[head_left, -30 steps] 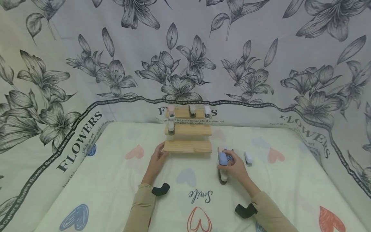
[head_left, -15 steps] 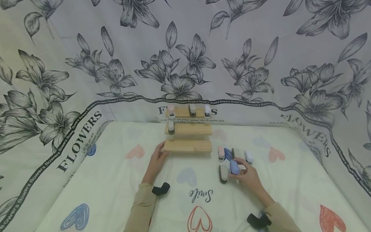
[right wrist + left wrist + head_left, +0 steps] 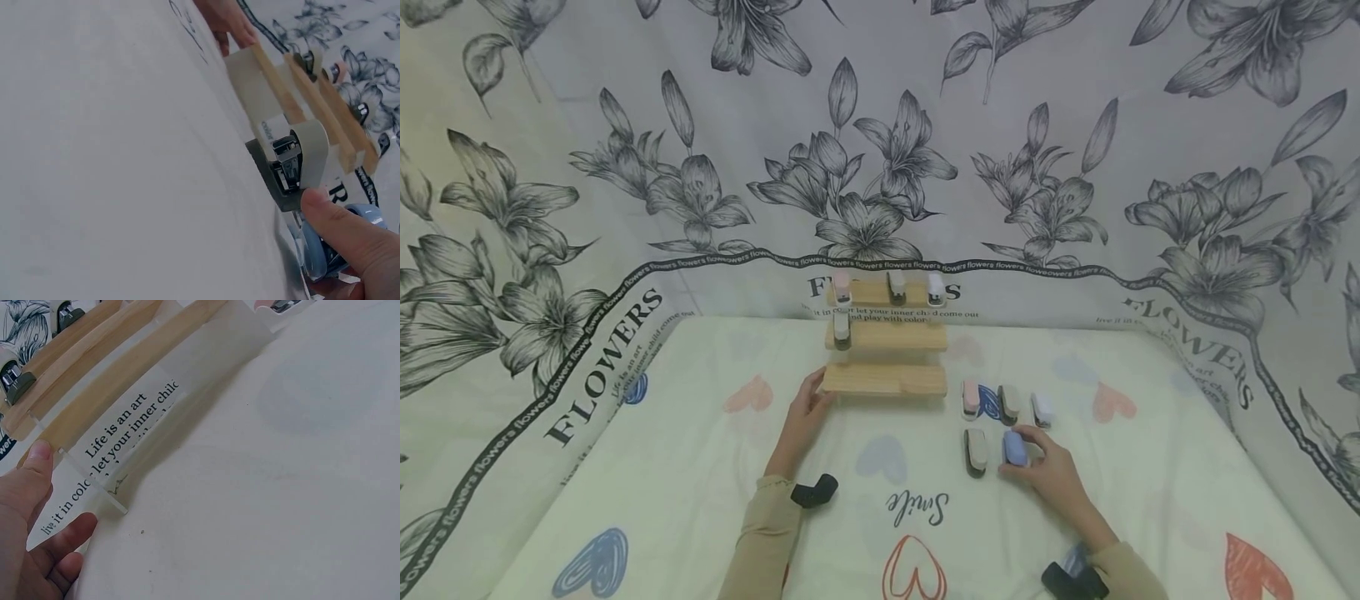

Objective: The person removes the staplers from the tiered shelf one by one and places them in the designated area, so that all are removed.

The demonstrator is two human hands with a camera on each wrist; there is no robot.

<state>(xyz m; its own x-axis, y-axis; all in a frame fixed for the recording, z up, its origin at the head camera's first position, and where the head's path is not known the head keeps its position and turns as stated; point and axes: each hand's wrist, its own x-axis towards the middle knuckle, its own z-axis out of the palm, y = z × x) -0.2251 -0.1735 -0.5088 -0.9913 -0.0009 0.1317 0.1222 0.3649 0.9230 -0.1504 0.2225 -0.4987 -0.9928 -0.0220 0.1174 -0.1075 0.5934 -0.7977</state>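
My right hand holds a small blue stapler between thumb and fingers, low over the cloth right of the rack. Just left of it stands a cream stapler on a dark base, large in the right wrist view beside my thumb. My left hand grips the left end of a three-step wooden display rack. In the left wrist view its thumb presses the lowest shelf's end, with the fingers near the clear side support.
Behind the blue stapler stand a pink stapler, a grey one and a white one. The rack's top step bears three staplers; another stapler sits at the middle step's left end. A flowered curtain hangs behind.
My right hand has carried the blue stapler right and toward me, from over the left staplers down to the cream stapler's right side. My left hand stays at the rack.
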